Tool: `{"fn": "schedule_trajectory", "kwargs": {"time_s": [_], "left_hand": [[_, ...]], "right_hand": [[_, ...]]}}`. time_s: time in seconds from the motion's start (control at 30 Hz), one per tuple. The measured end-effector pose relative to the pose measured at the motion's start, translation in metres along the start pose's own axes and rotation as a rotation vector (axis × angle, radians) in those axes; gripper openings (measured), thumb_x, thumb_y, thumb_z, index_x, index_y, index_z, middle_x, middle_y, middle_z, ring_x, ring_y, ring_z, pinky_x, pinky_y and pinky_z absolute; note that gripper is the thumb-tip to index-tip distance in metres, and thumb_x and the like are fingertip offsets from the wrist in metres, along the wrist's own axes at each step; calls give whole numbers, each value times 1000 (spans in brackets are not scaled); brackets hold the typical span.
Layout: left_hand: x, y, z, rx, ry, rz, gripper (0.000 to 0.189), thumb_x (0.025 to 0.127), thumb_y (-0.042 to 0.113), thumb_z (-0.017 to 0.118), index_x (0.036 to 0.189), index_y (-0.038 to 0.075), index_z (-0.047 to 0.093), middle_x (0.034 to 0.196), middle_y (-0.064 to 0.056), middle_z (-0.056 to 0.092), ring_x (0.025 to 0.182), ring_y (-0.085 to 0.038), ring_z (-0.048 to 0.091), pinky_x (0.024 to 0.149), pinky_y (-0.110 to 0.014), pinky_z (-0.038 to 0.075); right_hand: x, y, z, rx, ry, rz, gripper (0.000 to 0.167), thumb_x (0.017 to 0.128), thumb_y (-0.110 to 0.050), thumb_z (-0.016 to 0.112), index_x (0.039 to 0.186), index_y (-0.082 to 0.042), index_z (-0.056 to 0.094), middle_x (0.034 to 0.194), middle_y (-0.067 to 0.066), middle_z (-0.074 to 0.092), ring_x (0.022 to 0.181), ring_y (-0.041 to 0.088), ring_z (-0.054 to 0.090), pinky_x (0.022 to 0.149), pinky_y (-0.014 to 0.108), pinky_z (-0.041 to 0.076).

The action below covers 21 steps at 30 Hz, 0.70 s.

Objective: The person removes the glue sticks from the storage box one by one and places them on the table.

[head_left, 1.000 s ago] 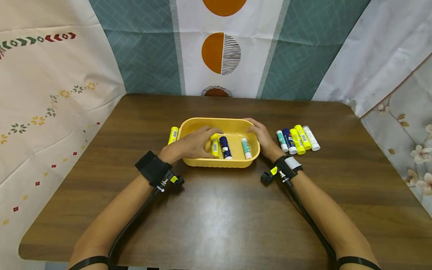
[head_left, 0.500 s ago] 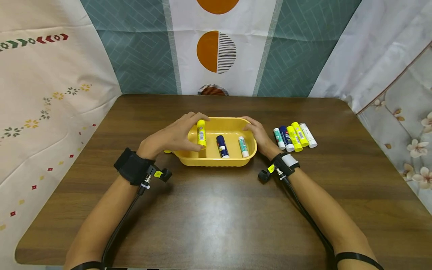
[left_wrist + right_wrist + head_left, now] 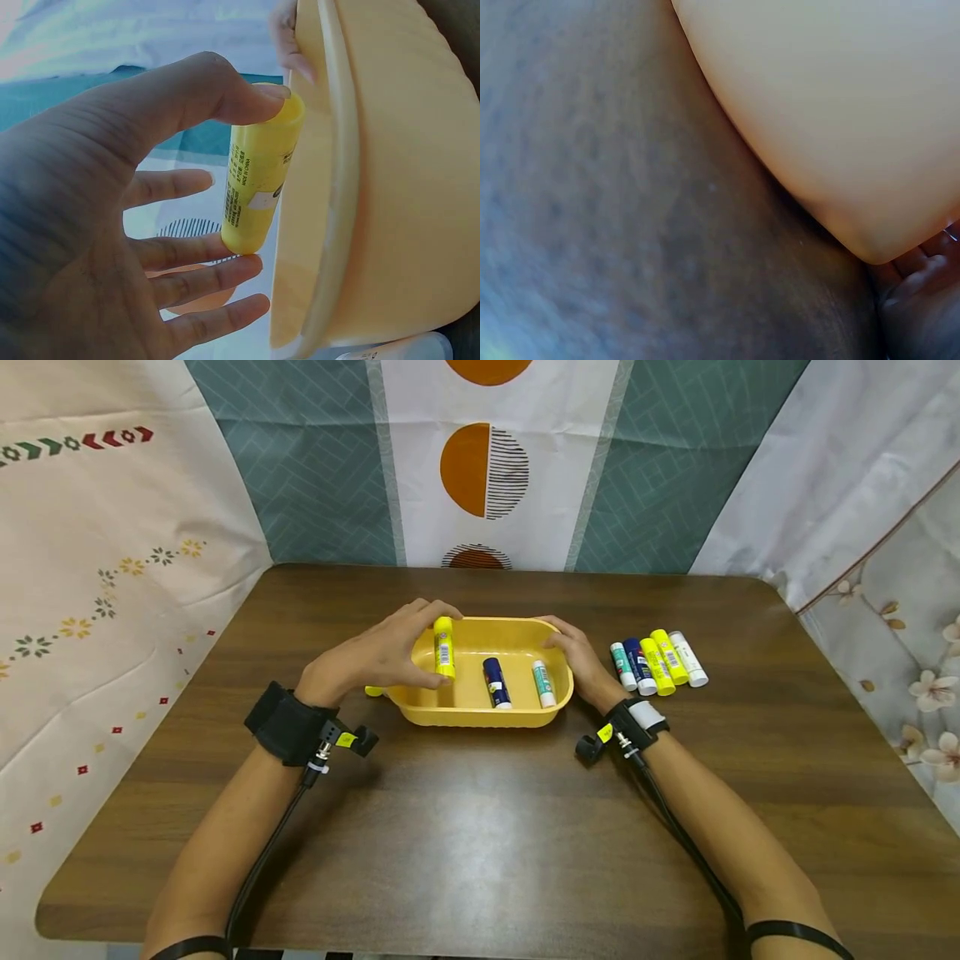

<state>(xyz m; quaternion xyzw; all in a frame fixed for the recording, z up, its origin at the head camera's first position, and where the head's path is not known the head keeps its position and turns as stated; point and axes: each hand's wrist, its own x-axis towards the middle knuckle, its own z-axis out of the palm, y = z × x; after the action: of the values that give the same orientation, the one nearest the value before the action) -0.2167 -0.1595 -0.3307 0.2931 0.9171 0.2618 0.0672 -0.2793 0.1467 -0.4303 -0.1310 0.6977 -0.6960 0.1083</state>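
My left hand point(image 3: 378, 652) pinches a yellow glue stick point(image 3: 444, 647) by its two ends, between thumb and fingers, raised over the left end of a yellow plastic tray point(image 3: 480, 717). In the left wrist view the glue stick point(image 3: 259, 180) is apart from the tray's rim point(image 3: 341, 180). My right hand point(image 3: 585, 664) grips the tray's right end, thumb over the rim. Inside the tray lie a dark blue glue stick point(image 3: 497, 683) and a teal-and-white one point(image 3: 543, 683). The right wrist view shows mostly the tray wall point(image 3: 840, 112) and blurred table.
Right of the tray, several glue sticks lie side by side: teal point(image 3: 623, 666), dark blue, yellow and white point(image 3: 688, 658). Another yellow one point(image 3: 373, 691) lies left of the tray, mostly hidden by my left hand. Patterned cloths point(image 3: 322, 468) hang behind the wooden table point(image 3: 465, 827).
My left hand has lifted the yellow glue stick from the tray floor and moved it left. The right hand has stayed on the tray's end.
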Motion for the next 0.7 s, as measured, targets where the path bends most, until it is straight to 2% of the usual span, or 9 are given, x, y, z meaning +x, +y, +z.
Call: {"fn": "schedule_trajectory", "kwargs": {"time_s": [0.23,0.43,0.57,0.7], "left_hand": [[-3,3,-6,-29,13,-30,81,77,31,87,145,24,43,136,-7,44,116,-26,43,92,-43,47],[-8,1,-15,-33,7,-53,80,78,25,85,146,20,43,140,-9,44,122,-30,43,100,-49,46],[-10,-3,-26,-42,7,-42,81,79,23,85,147,16,42,143,-12,42,123,-33,45,102,-53,46],[-18,-10,-38,-28,-5,-82,82,80,20,84,148,13,39,143,-18,40,125,-36,41,103,-59,42]], "right_hand": [[2,0,0,13,11,7,44,97,-1,40,139,3,51,133,17,52,111,25,52,101,34,44],[0,0,-1,2,4,16,44,97,-2,42,139,1,52,133,14,54,112,23,53,100,32,46],[0,-1,-4,-11,25,-4,43,96,-3,41,137,0,54,131,14,55,110,23,53,97,30,46],[-1,-2,-5,-12,5,-4,43,97,-3,41,138,0,53,132,14,54,111,23,53,98,30,46]]}}
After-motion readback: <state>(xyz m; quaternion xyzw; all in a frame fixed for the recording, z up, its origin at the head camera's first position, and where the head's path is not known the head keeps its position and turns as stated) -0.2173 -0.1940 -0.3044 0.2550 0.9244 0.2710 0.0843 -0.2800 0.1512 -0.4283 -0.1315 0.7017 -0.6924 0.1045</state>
